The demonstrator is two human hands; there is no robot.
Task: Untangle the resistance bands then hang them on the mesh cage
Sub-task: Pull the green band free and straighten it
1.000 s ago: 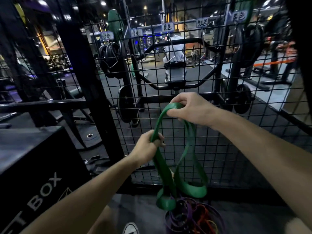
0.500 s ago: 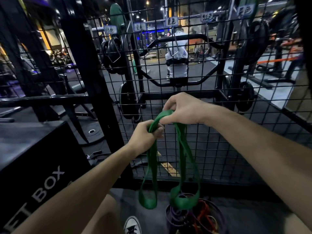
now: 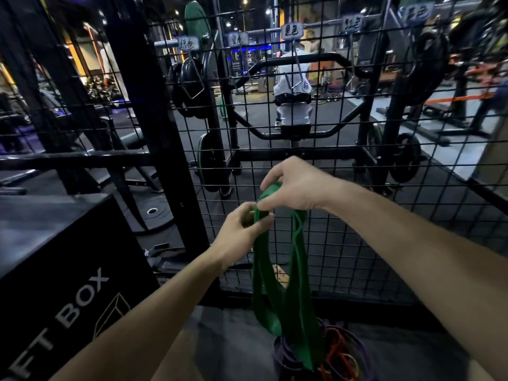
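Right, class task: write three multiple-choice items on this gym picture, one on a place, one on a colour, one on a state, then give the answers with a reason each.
1. Where is the pile of other bands?
A. on the black box
B. on the floor below the held band
C. hung on the mesh

2. What colour is the held band?
A. green
B. yellow
C. white

3. How is the held band kept up?
A. on a hook
B. by one hand
C. by both hands

Answers:
1 B, the pile of bands lies under the dangling loops.
2 A, the held band is green.
3 C, the left hand and right hand both grip its top.

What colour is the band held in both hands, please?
Green band, seen in the head view.
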